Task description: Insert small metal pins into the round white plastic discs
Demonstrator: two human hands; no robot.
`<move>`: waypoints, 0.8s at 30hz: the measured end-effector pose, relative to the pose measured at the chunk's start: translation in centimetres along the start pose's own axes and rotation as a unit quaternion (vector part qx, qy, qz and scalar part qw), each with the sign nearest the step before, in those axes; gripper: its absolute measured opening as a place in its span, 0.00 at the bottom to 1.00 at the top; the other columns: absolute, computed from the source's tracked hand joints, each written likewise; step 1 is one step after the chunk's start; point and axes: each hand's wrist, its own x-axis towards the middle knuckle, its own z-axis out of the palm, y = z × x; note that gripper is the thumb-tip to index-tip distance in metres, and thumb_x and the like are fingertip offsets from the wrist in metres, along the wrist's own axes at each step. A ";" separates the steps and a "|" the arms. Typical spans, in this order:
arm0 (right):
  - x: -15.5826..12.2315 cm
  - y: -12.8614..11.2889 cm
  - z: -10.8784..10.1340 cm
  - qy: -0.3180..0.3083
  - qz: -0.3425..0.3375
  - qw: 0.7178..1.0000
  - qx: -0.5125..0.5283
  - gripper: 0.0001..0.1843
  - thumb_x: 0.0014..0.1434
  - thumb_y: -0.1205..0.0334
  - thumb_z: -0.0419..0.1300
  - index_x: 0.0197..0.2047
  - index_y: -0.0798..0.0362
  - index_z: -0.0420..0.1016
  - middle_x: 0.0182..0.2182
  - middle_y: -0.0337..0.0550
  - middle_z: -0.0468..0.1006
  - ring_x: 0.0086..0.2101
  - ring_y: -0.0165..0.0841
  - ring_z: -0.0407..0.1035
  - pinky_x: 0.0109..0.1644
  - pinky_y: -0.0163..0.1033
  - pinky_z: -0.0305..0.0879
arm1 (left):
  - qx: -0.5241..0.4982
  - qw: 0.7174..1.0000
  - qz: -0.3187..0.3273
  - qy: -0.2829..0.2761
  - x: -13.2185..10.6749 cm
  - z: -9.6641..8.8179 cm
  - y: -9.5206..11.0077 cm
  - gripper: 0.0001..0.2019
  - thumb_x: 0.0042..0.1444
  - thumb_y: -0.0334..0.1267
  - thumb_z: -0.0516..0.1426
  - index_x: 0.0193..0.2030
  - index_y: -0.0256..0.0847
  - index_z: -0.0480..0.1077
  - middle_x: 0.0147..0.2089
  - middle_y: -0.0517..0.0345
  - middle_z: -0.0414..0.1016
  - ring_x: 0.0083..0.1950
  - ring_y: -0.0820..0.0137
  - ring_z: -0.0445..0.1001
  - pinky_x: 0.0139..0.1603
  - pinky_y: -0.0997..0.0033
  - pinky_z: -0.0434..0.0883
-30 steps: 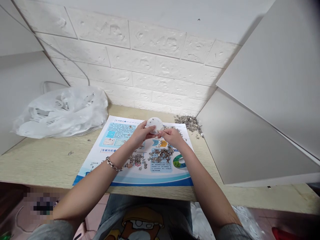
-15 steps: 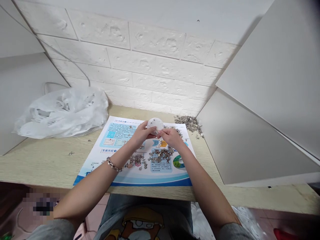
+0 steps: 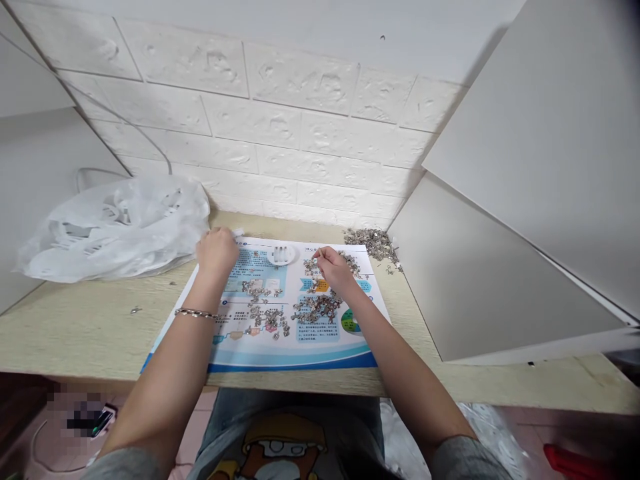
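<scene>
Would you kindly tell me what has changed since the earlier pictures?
The left hand has let go of the white disc and moved left, beside the plastic bag; whether it holds anything is unclear. The right hand has let go too, and is by loose metal parts. The disc now lies on the printed sheet. Bag and corner metal pile stayed put.

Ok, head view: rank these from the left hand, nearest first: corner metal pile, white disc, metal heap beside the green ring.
From the left hand:
1. White disc: to its right, on the printed sheet.
2. Metal heap: right and closer to the body, beside the green ring.
3. Corner metal pile: far right, by the wall.
</scene>
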 end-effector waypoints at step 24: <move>-0.4 -0.4 -1.0 0.109 -0.037 0.967 -0.225 0.13 0.53 0.54 0.48 0.37 0.51 0.66 0.17 0.34 0.55 0.19 0.27 0.51 0.24 0.33 0.47 | -0.016 0.996 0.031 -0.082 -0.1 2.0 1.0 0.33 0.48 0.49 0.54 0.60 0.38 0.54 0.60 0.35 0.54 0.59 0.43 0.53 0.52 0.43 0.55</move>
